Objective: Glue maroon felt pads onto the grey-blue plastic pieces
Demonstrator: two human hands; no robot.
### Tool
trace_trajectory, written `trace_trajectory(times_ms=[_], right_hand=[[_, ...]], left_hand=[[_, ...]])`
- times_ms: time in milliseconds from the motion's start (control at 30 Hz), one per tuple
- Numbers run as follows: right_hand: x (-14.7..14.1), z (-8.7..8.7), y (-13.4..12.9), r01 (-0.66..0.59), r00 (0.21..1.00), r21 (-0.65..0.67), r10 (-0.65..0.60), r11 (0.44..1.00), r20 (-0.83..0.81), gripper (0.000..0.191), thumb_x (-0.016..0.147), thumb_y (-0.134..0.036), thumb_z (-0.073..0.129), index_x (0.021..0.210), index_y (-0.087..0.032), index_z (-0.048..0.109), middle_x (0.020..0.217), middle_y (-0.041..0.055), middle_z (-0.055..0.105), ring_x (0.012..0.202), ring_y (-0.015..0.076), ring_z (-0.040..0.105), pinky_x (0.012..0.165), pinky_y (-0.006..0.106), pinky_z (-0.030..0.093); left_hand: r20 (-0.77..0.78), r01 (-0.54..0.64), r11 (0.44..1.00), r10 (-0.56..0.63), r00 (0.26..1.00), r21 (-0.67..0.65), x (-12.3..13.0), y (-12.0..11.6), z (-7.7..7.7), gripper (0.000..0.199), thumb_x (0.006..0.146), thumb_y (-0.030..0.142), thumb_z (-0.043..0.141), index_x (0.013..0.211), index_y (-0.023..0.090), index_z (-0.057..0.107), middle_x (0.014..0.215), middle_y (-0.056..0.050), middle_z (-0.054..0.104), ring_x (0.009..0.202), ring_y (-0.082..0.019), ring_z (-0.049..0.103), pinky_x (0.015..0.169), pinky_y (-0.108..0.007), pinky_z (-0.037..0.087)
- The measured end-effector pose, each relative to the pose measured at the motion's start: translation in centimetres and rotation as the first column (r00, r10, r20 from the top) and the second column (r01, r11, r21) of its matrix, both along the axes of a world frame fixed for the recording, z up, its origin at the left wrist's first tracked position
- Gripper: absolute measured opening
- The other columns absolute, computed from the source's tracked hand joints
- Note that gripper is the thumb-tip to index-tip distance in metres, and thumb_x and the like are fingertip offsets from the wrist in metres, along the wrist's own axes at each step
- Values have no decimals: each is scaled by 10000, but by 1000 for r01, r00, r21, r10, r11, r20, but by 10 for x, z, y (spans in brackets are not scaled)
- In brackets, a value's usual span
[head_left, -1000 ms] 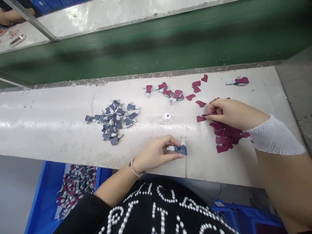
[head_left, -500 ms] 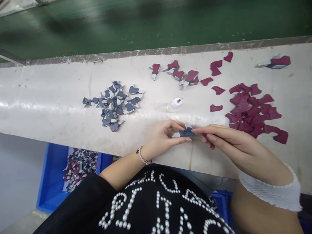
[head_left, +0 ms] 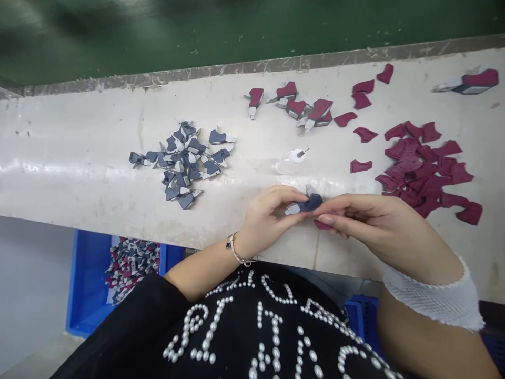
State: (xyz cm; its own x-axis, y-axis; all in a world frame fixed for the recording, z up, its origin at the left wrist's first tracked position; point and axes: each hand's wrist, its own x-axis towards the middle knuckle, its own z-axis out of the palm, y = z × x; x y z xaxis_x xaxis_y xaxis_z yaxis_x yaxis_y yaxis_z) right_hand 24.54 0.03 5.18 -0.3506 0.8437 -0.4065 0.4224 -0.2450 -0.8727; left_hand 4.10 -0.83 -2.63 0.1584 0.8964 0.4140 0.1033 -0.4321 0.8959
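Note:
Between thumb and fingers, my left hand (head_left: 272,213) pinches a blue-grey and white part (head_left: 310,202) above the table near its front edge. My right hand (head_left: 363,216) is closed on a small maroon piece (head_left: 323,225), its fingertips touching the right side of the blue-grey part. Behind them stands a clear bottle with a white top and thin tip (head_left: 294,158). Left of my hands lies a pile of blue-grey and white parts (head_left: 183,163). A heap of maroon pieces (head_left: 422,173) lies to the right, partly behind my right hand.
Several parts with maroon faces (head_left: 319,111) lie at the back of the white table (head_left: 98,184), and one lies far right (head_left: 479,80). A blue bin (head_left: 89,284) of mixed parts is below at the left. Another blue container (head_left: 361,316) shows below the front edge.
The blue-grey part has tilted in my left hand. My right hand's fingers have drawn together beside it, and the maroon piece now shows below them. The view has shifted slightly.

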Motion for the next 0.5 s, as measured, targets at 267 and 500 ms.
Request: trace_trajectory(times_ms=[267,500], right_hand=[[0,2,-4,169,978,-77,-177,983,-108,278,764,-487,848,859,-269,704,805,27,783,793,223,757,696,325,631],[-5,-1,0,220,976,11,-219,976,-13,305,720,-524,867,748,-241,758,705,37,741,644,176,668,581,300,560]], left_hand=[[-29,-13,1000,13,999,20,-2,1,1,219,845,211,792,1046,166,717,995,-66,772,958,-140,743,784,-241,653],[-41,1,991,5,999,135,0,3,6,228,834,237,807,1015,134,716,955,-80,779,925,-130,748,843,-240,641]])
